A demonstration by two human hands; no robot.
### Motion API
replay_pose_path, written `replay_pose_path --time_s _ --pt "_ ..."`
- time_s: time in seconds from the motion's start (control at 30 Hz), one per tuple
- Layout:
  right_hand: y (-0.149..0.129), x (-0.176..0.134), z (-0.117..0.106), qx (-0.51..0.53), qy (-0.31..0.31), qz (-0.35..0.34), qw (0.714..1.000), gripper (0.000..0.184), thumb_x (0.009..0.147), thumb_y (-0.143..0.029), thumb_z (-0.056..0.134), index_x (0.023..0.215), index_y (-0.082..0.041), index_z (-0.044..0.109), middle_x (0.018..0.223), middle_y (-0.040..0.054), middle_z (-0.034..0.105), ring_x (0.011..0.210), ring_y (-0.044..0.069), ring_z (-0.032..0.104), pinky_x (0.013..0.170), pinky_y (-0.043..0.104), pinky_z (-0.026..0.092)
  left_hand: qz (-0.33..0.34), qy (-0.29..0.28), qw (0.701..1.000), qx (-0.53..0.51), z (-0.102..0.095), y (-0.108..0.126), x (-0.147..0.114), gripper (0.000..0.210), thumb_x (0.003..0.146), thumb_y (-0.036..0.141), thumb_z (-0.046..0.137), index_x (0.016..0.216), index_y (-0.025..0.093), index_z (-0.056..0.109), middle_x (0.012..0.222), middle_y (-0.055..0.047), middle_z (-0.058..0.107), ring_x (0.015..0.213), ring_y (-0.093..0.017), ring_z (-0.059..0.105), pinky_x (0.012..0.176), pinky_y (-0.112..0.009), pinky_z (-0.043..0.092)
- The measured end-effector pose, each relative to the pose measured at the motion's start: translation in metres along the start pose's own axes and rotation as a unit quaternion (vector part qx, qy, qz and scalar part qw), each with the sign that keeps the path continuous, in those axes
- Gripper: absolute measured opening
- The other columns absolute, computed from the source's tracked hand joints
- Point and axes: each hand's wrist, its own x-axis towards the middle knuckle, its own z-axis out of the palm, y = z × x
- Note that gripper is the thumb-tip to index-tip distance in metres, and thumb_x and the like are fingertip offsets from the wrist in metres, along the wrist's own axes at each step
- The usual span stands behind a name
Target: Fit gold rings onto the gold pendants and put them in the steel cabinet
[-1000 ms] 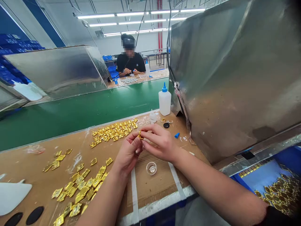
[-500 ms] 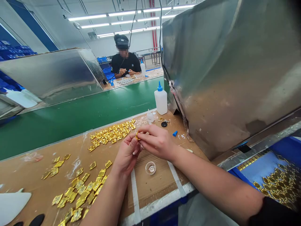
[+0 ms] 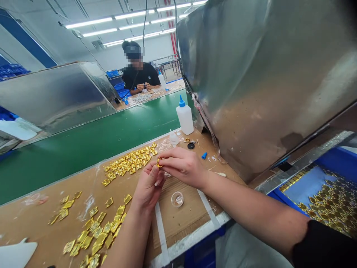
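Observation:
Between the fingertips of both hands is a small shiny gold metal piece (image 3: 158,162), mostly hidden by the fingers. My left hand (image 3: 149,184) pinches it from the left, thumb on the near side. My right hand (image 3: 182,165) reaches over from the right with its fingers closed at the same piece. Just below the hands sits a small clear cup (image 3: 177,199) on a taped cardboard sheet (image 3: 189,219). Beyond them lies a cluster of gold pieces (image 3: 129,160), and more gold pieces (image 3: 97,232) are strewn beside my left forearm.
A white bottle with a blue cap (image 3: 185,117) stands at the bench's back, near a black disc (image 3: 191,146) and a blue cap (image 3: 204,155). A large metal panel (image 3: 251,93) bounds the right. Beyond the green belt (image 3: 83,143) a co-worker (image 3: 139,76) sits. A blue bin (image 3: 329,197) holds gold parts.
The view has shifted slightly, so the bench items and the co-worker appear further left. Both hands keep hold of the gold piece in nearly the same pose.

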Motion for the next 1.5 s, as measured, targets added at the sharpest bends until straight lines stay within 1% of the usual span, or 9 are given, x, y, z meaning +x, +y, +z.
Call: replay_pose_path --time_s 0.17,0.37,0.53,0.73,1.03,1.17,1.3,1.4,1.5 --pt "0.0005 -0.0018 0.0019 0.02 0.011 0.008 1.0 0.014 0.101 -0.021 0.061 0.108 -0.019 0.073 0.115 0.0084 0.074 0.106 0.018 0.068 0.092 0.037 0.058 0.001 0.0 1.0 0.004 -0.0016 0.0004 -0.0004 0.044 0.068 0.052 0.092 0.076 0.017 0.065 0.051 0.01 0.039 0.046 -0.004 0.02 0.046 -0.018 0.028" --pt "0.0038 -0.005 0.005 0.008 0.032 0.025 0.999 0.013 0.099 -0.024 0.064 0.103 -0.021 0.075 0.113 0.0084 0.062 0.101 0.017 0.062 0.08 0.031 0.055 -0.007 -0.001 1.0 0.013 -0.0026 0.0009 -0.0002 0.045 0.069 0.052 0.091 0.077 0.017 0.065 0.049 0.01 0.038 0.046 -0.005 0.02 0.046 -0.019 0.027" --pt "0.0043 -0.0048 0.0051 -0.01 0.025 0.017 0.999 0.014 0.101 -0.026 0.062 0.101 -0.021 0.075 0.107 0.0071 0.059 0.093 0.016 0.058 0.076 0.03 0.052 -0.012 -0.01 1.0 0.021 -0.0015 0.0024 -0.0029 0.047 0.068 0.054 0.091 0.073 0.018 0.06 0.047 0.011 0.036 0.045 -0.005 0.022 0.047 -0.019 0.027" --pt "0.0055 -0.0046 0.0052 -0.038 0.024 0.001 0.999 0.017 0.102 -0.028 0.059 0.102 -0.021 0.074 0.101 0.0062 0.057 0.089 0.016 0.055 0.078 0.031 0.05 -0.007 -0.009 1.0 0.026 -0.0012 0.0023 -0.0032 0.048 0.07 0.054 0.09 0.072 0.017 0.06 0.049 0.011 0.035 0.046 -0.005 0.02 0.047 -0.019 0.026" --pt "0.0073 -0.0053 0.0068 -0.018 0.02 0.002 1.0 0.012 0.099 -0.023 0.062 0.101 -0.02 0.074 0.103 0.0066 0.057 0.093 0.016 0.056 0.079 0.03 0.052 -0.012 0.013 1.0 0.02 -0.0028 0.0016 -0.0031 0.048 0.069 0.054 0.091 0.072 0.016 0.061 0.051 0.011 0.037 0.045 -0.003 0.02 0.047 -0.018 0.026" --pt "0.0062 -0.0047 0.007 0.008 0.022 0.031 0.999 0.01 0.096 -0.022 0.065 0.102 -0.02 0.073 0.108 0.0067 0.057 0.096 0.016 0.058 0.081 0.03 0.053 -0.007 0.012 1.0 0.02 -0.0033 0.0018 -0.0019 0.046 0.072 0.053 0.089 0.074 0.017 0.062 0.049 0.011 0.037 0.045 -0.004 0.019 0.047 -0.018 0.027" --pt "0.0032 -0.0039 0.0071 0.041 0.021 0.057 0.997 0.014 0.096 -0.023 0.064 0.108 -0.021 0.072 0.11 0.0072 0.058 0.101 0.017 0.06 0.085 0.033 0.055 0.0 0.016 1.0 0.012 -0.0044 0.0033 -0.0011 0.043 0.074 0.052 0.088 0.078 0.017 0.064 0.048 0.011 0.036 0.045 -0.005 0.021 0.047 -0.018 0.028" --pt "0.0 -0.0037 0.0071 0.068 0.02 0.068 0.995 0.024 0.095 -0.02 0.063 0.119 -0.02 0.068 0.114 0.0086 0.06 0.104 0.018 0.06 0.089 0.034 0.055 0.011 0.021 1.0 0.002 -0.003 0.006 -0.0016 0.045 0.071 0.052 0.09 0.087 0.016 0.07 0.053 0.01 0.044 0.045 -0.003 0.021 0.045 -0.018 0.027" --pt "-0.0021 -0.0039 0.0089 0.109 0.042 0.108 0.987 0.028 0.094 -0.021 0.065 0.122 -0.018 0.065 0.114 0.0089 0.062 0.089 0.015 0.059 0.081 0.031 0.054 0.036 0.021 0.999 -0.016 -0.0002 0.0082 -0.0024 0.045 0.071 0.052 0.09 0.093 0.017 0.072 0.074 0.004 0.064 0.045 -0.001 0.022 0.045 -0.017 0.028"
